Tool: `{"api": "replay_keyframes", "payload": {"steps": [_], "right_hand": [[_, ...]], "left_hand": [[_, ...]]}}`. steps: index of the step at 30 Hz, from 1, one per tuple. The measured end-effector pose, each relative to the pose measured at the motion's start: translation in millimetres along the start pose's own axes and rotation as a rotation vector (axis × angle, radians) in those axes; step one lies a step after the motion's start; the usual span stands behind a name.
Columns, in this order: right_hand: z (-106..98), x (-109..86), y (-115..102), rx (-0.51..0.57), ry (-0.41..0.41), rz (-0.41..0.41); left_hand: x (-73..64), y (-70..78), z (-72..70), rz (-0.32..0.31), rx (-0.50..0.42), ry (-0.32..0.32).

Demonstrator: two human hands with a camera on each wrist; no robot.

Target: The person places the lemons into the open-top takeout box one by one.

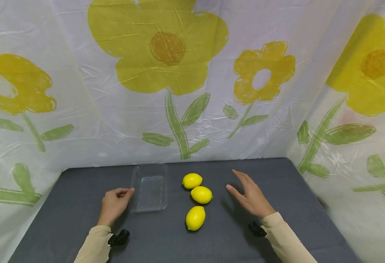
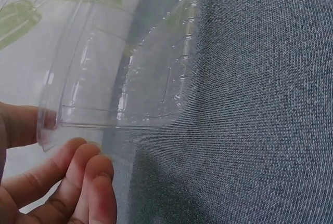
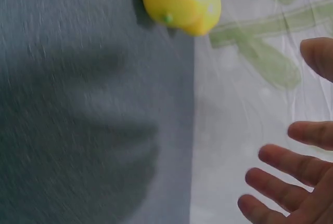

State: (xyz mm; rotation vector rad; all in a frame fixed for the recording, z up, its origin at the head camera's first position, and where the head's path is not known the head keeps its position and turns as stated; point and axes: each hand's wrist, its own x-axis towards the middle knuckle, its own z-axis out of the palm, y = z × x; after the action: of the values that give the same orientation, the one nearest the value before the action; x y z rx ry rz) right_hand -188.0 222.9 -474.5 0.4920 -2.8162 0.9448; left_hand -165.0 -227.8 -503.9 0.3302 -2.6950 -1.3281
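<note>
My left hand (image 1: 114, 205) pinches the left rim of a clear plastic tray (image 1: 149, 190) between thumb and fingers; the left wrist view shows the thumb at the rim of the tray (image 2: 125, 78) and the other fingers curled beneath. The tray stands upright on the dark cloth with nothing inside. To its right lie three yellow lemons: a far lemon (image 1: 192, 180), a middle lemon (image 1: 201, 195) close against it, and a near lemon (image 1: 195, 218) set apart. My right hand (image 1: 252, 195) hovers right of the lemons, fingers spread, holding nothing. A lemon (image 3: 179, 0) shows in the right wrist view.
Dark grey cloth (image 1: 159, 241) covers the table. A white curtain with yellow flowers (image 1: 120, 146) hangs behind its far edge and along the sides. Each wrist wears a black strap device, on the left (image 1: 119, 238) and on the right (image 1: 256, 229).
</note>
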Motion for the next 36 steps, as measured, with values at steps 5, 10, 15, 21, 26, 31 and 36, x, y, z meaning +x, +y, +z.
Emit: {"api": "replay_keyframes", "payload": {"steps": [5,10,15,21,26,31,36], "right_hand": [[8.2,-4.1,-8.4,0.08,-0.007,-0.005],[18.8,-9.7,-21.2,0.159,-0.023,-0.023],[33.4,-15.0,-35.7,0.227,-0.082,-0.083],[51.9,-19.9,-53.0,0.202,-0.171,-0.164],[64.7,-21.8,-63.0,0.091,-0.233,-0.209],[71.6,-22.4,-68.5,0.056,-0.267,-0.239],[75.2,-22.6,-70.0,0.035,-0.297,-0.248]], "left_hand": [[-0.3,0.4,1.3,-0.001,-0.009,0.02],[-0.3,1.3,0.9,-0.014,-0.022,0.013],[1.0,1.4,0.7,-0.026,-0.029,0.0],[1.5,1.3,1.0,-0.033,-0.037,-0.005],[1.5,0.9,1.6,-0.041,-0.039,-0.001],[2.0,1.0,2.2,-0.04,-0.05,-0.008],[2.7,1.7,3.4,-0.042,-0.055,-0.01]]}}
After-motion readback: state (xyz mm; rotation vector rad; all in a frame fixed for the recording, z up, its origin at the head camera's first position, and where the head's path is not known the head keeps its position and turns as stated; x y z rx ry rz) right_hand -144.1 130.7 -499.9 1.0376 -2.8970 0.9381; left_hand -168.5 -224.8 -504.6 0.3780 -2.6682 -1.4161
